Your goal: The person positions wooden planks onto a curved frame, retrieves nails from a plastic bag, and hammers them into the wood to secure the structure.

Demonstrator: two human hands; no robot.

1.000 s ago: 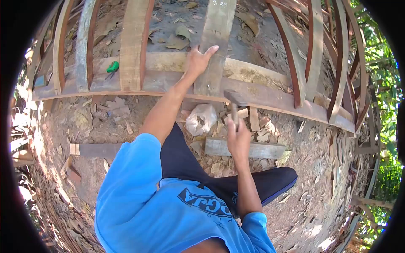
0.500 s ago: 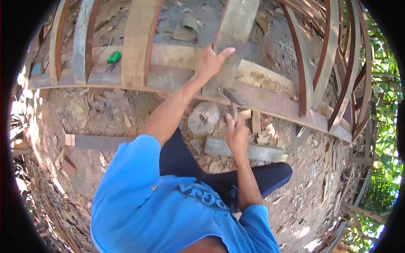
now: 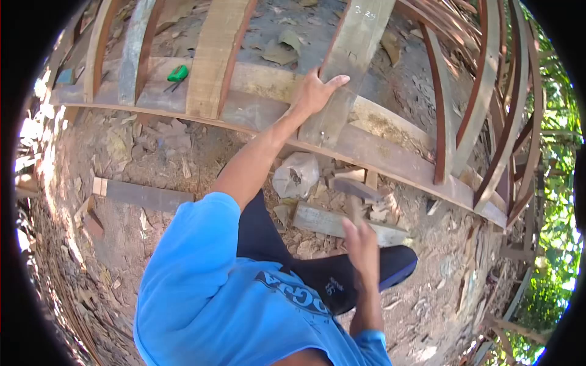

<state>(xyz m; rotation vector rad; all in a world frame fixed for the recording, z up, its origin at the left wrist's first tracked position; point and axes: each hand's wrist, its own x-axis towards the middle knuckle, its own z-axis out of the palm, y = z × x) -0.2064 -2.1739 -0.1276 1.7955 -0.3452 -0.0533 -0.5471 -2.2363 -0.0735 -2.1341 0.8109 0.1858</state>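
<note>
My left hand [image 3: 315, 91] presses flat, fingers spread, on a grey wooden plank [image 3: 348, 67] that stands across a long curved beam [image 3: 390, 160]. My right hand [image 3: 361, 244] grips the handle of a hammer [image 3: 356, 190], whose head is blurred and hangs below the beam, apart from the plank. Two nails or marks show near the plank's lower end.
More planks [image 3: 217, 58] stand across the beam to the left, and curved ribs [image 3: 488, 104] rise on the right. A green-handled tool [image 3: 177, 74] lies on the beam. A white bag [image 3: 295, 174], loose boards [image 3: 143, 195] and wood scraps cover the dirt floor.
The hammer has dropped back from the plank's lower end toward me, with my right hand lower and nearer. My left hand stays on the plank.
</note>
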